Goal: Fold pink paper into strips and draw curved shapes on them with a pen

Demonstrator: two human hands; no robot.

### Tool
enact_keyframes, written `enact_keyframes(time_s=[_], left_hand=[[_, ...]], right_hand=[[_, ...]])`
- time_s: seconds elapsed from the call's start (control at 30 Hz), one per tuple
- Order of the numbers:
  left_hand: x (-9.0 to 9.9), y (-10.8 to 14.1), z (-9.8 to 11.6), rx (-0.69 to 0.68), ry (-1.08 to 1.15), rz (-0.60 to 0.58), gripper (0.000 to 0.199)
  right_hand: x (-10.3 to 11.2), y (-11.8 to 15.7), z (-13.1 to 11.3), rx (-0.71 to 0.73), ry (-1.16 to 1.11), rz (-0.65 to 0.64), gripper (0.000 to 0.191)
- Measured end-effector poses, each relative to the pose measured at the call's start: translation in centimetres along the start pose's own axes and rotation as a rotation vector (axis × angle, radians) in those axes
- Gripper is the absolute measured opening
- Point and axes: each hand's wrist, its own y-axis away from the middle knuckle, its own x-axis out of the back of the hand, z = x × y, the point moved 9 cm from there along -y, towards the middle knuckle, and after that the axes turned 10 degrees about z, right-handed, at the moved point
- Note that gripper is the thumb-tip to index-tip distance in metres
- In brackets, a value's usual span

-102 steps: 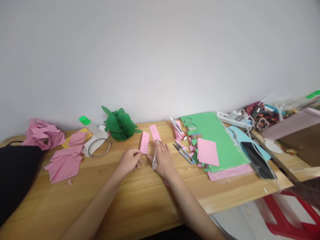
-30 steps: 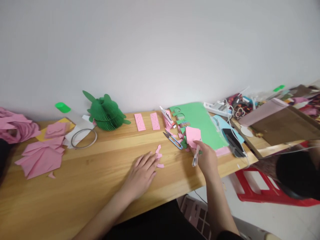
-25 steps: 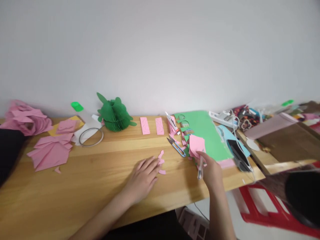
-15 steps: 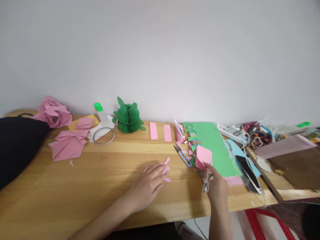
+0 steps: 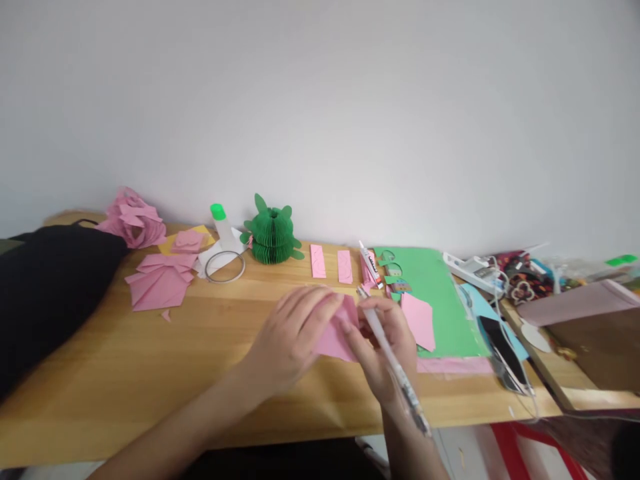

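A pink paper piece (image 5: 336, 339) is held between both hands above the wooden table. My left hand (image 5: 295, 330) closes on its left side, fingers over the top. My right hand (image 5: 387, 343) pinches the paper's right side between thumb and fingers and also holds a clear pen (image 5: 395, 363), which slants down to the right. More pink paper (image 5: 418, 321) lies right of my right hand, on the green sheet (image 5: 440, 300). Two pink strips (image 5: 317, 261) with drawn lines and a glue tube (image 5: 371, 265) lie behind the hands. The small pink cut pieces are hidden.
A green folded-paper figure (image 5: 273, 235) stands near the wall, with a glue stick (image 5: 223, 223) and a ring (image 5: 225, 267) to its left. Folded pink papers (image 5: 163, 280) and a black item (image 5: 55, 287) lie at left. At right are a phone (image 5: 505, 347) and a power strip (image 5: 473, 272).
My right hand has moved left from the pink stack, with a pink paper and the pen. My left hand has come off the table and taken hold of the paper. The view has shifted slightly.
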Motion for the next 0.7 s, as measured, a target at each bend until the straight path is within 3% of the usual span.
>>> enact_keyframes(time_s=[0.1, 0.2, 0.27, 0.37, 0.5, 0.6, 0.7], left_hand=[[2.3, -2.5, -1.6, -0.013, -0.069, 0.009, 0.045], [4.6, -4.8, -2.5, -0.004, -0.032, 0.071, 0.045], [5.3, -5.9, -3.8, 0.144, 0.13, 0.085, 0.041], [4.9, -6.0, -6.4, 0.485, 0.477, 0.124, 0.03], [2.5, -4.9, -7.6, 0.781, 0.894, 0.104, 0.026], [1.7, -4.8, -7.0, 0.791, 0.922, 0.022, 0.025], [2.7, -5.5, -5.9, 0.637, 0.687, -0.005, 0.029]], right_hand=[[-2.1, -1.8, -2.1, 0.006, -0.18, -0.115, 0.031], [-2.7, -3.6, -4.7, 0.104, -0.26, -0.083, 0.027], [-2.3, -4.5, -6.0, 0.183, -0.301, 0.05, 0.022], [-1.7, -4.8, -6.6, 0.247, -0.281, 0.262, 0.026], [-3.1, -4.6, -6.3, 0.252, -0.21, 0.203, 0.039], [-3.5, -4.4, -6.2, 0.265, -0.195, 0.164, 0.041], [-2.7, -4.2, -6.5, 0.305, -0.151, 0.25, 0.038]])
